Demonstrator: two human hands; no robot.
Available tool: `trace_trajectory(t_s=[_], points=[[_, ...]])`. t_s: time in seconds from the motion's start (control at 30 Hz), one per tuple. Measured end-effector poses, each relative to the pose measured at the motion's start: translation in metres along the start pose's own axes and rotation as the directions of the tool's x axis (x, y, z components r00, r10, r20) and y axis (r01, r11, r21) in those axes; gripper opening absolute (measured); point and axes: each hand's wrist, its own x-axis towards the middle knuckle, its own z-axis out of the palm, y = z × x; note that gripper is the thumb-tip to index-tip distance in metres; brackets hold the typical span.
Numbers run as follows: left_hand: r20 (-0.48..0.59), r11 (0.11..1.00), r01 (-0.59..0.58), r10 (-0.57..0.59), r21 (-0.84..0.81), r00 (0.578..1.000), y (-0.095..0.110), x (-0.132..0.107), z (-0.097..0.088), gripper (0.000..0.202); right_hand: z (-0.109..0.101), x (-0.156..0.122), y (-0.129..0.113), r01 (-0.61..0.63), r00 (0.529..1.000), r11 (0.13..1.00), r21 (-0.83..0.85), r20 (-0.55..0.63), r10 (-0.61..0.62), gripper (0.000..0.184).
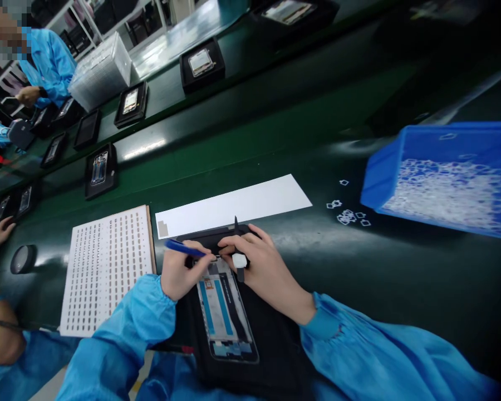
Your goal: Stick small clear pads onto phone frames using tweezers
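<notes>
A phone frame (223,312) with two blue strips lies in a black tray (271,345) in front of me. My left hand (181,273) is closed around a blue pen-like tool (184,248) at the frame's top edge. My right hand (259,267) bends over the frame's top right corner. Its fingers close on a slim black tool (236,224), whose pointed end sticks up past them. A white piece (239,260) shows on a dark band by those fingers. The fingertips of both hands nearly meet, and what lies between them is too small to make out.
Left stands a white board of small parts (108,267); ahead lies a white strip (234,203). A blue bin (384,172) of thin white rings is at right, with loose rings (347,217) beside it. Phone trays (101,170) line the bench. A co-worker's hand (0,236) is far left.
</notes>
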Motion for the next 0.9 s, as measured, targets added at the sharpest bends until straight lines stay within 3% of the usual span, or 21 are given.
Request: trace_trajectory(t_s=[0.07,0.1,0.2,0.3,0.4,0.63,0.77,0.9], points=[[-0.12,0.989,0.061,-0.077,-0.132,0.99,0.003,0.0,-0.009,0.009,0.0,0.0,0.0,0.006,1.0,1.0,-0.005,-0.004,-0.006,0.031],[-0.123,0.987,0.051,-0.07,-0.151,0.99,0.005,-0.001,-0.015,0.012,0.001,0.0,0.0,0.006,1.0,1.0,-0.008,-0.004,-0.006,0.03],[0.081,0.991,-0.119,0.114,0.063,0.99,0.009,-0.007,-0.026,0.02,0.002,-0.001,0.001,0.013,1.0,1.0,-0.016,0.005,-0.013,0.032],[0.311,0.858,-0.344,0.231,0.382,0.922,0.008,-0.017,-0.024,0.026,0.002,-0.001,0.002,0.023,1.0,0.999,-0.027,-0.002,-0.023,0.031],[0.395,0.729,-0.422,0.224,0.539,0.891,0.004,-0.024,-0.015,0.03,0.002,-0.002,0.003,0.013,1.0,1.0,-0.018,-0.013,-0.013,0.027],[0.515,0.607,-0.5,0.168,0.618,0.84,0.006,-0.015,-0.011,0.026,0.001,-0.001,0.0,0.011,1.0,1.0,0.018,-0.014,-0.011,0.017],[0.579,0.623,-0.474,0.042,0.622,0.815,0.007,-0.012,-0.013,0.025,-0.021,0.0,-0.007,-0.046,0.987,0.994,0.102,-0.146,0.06,0.005],[0.538,0.654,-0.424,0.031,0.627,0.843,0.0,-0.016,-0.013,0.032,-0.065,-0.003,-0.005,-0.194,0.897,0.962,0.195,-0.361,0.254,0.016]])
